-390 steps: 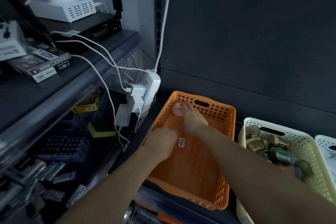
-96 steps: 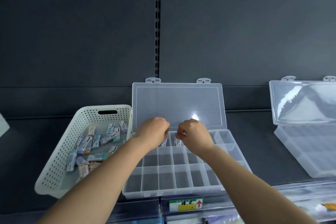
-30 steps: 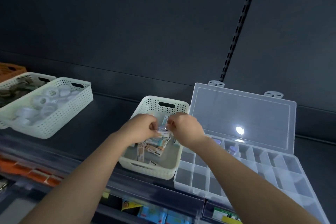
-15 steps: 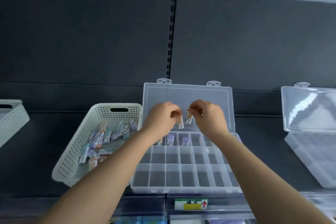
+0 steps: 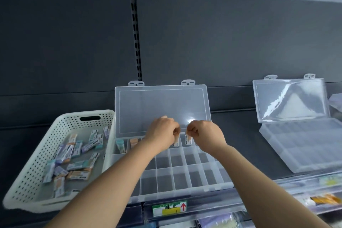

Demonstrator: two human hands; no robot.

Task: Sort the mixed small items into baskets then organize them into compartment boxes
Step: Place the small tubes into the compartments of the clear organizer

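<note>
Hands meet over the back row of a clear compartment box [image 5: 177, 176] that sits on a dark shelf [image 5: 240, 144], its lid [image 5: 161, 107] standing open against the grey back panel [image 5: 222, 42]. The left hand [image 5: 162, 131] and the right hand [image 5: 205, 133] are close together but not touching, knuckles up, each with its fingers curled in tight. Just under the left fingertips a small packet [image 5: 176, 142] stands upright in a back-row compartment, and a second packet [image 5: 188, 139] stands in the next compartment to the right, just under the right fingertips. Whether the fingers pinch the tops of these two or merely touch them cannot be told. Further left in the same row, a teal packet [image 5: 120, 144] and an orange packet [image 5: 133, 142] stand upright in the first two compartments; the left forearm hides the compartments between them and the hands. Just beside the box on its left sits a white perforated basket [image 5: 27, 172], where loose packets [image 5: 74, 153] in teal, purple and orange lie flat and jumbled on the floor. Well apart to the right on the same shelf is a second box [image 5: 299, 146], also clear, with its own cover [image 5: 290, 100] raised. On the shelf's front edge, below the compartment box, is a label [image 5: 169, 208] with a red arrow.
</note>
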